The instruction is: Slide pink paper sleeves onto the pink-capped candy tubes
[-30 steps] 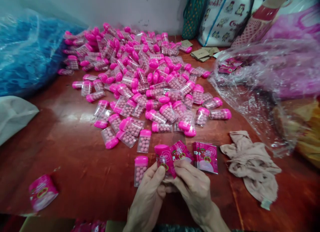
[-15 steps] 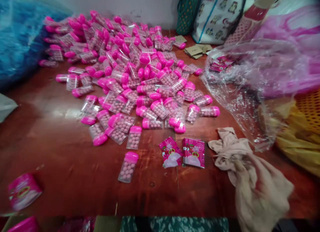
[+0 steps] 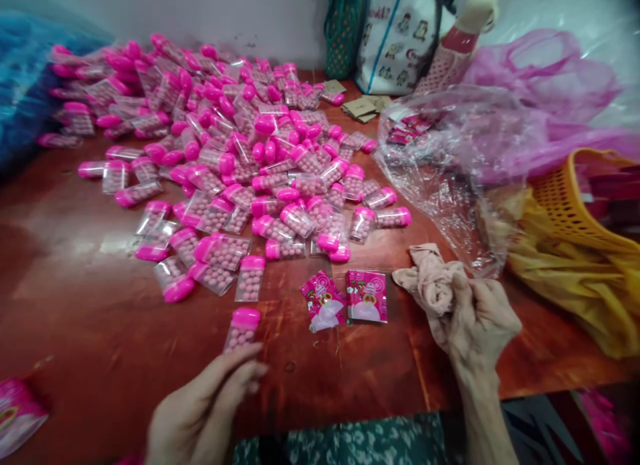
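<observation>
My left hand (image 3: 205, 398) is at the front of the table, its fingers stretched out and slightly blurred. Its fingertips overlap the lower end of a small clear candy container (image 3: 243, 328) with a pink cap and pale pink balls inside. My right hand (image 3: 480, 311) is closed on a bunched beige cloth (image 3: 434, 288) on the tabletop. Between the hands lie two lots of printed pink labels, one fanned (image 3: 324, 301) and one squarely stacked (image 3: 367, 297). Another capped container (image 3: 250, 278) lies just beyond the one by my left hand.
A large heap of pink-capped containers (image 3: 225, 151) spreads over the back and left of the table (image 3: 110, 331). A blue bag (image 3: 30, 98) stands far left. On the right are a clear plastic bag (image 3: 450, 178), a yellow basket (image 3: 563, 191) and a printed white bag (image 3: 395, 45).
My left hand has come into view from below, up to the front container. The cloth, earlier draped over the table edge, is now bunched in my right hand. The view has shifted right.
</observation>
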Motion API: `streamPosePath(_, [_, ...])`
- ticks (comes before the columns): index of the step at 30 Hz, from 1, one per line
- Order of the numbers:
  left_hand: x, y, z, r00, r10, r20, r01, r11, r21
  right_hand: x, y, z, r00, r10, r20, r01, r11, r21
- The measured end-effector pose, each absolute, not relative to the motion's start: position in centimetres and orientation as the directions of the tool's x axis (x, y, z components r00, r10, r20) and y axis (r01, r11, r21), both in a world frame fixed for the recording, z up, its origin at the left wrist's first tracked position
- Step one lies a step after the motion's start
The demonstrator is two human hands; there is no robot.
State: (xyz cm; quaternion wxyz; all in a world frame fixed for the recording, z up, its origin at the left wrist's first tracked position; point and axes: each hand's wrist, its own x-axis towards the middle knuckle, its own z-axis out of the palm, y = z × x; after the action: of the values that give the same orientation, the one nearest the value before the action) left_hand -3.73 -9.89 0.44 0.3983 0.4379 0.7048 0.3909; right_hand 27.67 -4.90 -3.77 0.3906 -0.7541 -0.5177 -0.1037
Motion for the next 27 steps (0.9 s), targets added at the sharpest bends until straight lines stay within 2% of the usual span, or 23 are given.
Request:
streamPosePath(4, [2.1,-6.7,0.4,0.05,0.999,0.016,0.475,-0.038,0.879,24.8,-6.0,-2.2,0.448,0.682,0.578,0.88,-0.223,-0.42])
streamPosePath(6, [4.1,-5.7,0.0,0.164,0.98,0.112,0.483,-0.178,0.857,22.7,-6.4,-2.1,0.381,0.786,0.486,0.88,-0.147,-0.452])
streamPosePath(8, [5.6,-5.0,-0.7,0.187,0.973,0.137,0.512,-0.216,0.831,20.9,-6.6,-2.6,0.359,0.888,0.289,0.831,-0.163,-0.531])
streamPosePath(10, [6.5,-4.5,-1.6,0.203,0.974,0.101,0.569,-0.202,0.797,20.0,-6.5,-3.3,0.383,0.915,0.128,0.756,-0.231,-0.613])
streamPosePath(13, [7.3,-4.0,-2.8,0.241,0.97,0.04,0.619,-0.185,0.764,19.8,-6.2,-3.9,0.432,0.899,0.072,0.678,-0.271,-0.683])
streamPosePath(21, [7.6,-4.2,-3.4,0.224,0.971,0.078,0.564,-0.194,0.803,20.6,-6.3,-4.0,0.347,0.925,0.155,0.724,-0.159,-0.671])
streamPosePath(24, [6.4,-4.1,-3.1,0.082,0.985,0.151,0.554,-0.171,0.814,20.8,-6.4,-4.3,0.312,0.935,0.166,0.742,-0.131,-0.657])
streamPosePath(27, [4.5,-3.4,-2.7,-0.083,0.972,0.22,0.685,-0.104,0.721,20.7,-6.3,-4.4,0.317,0.932,0.175,0.751,-0.134,-0.647])
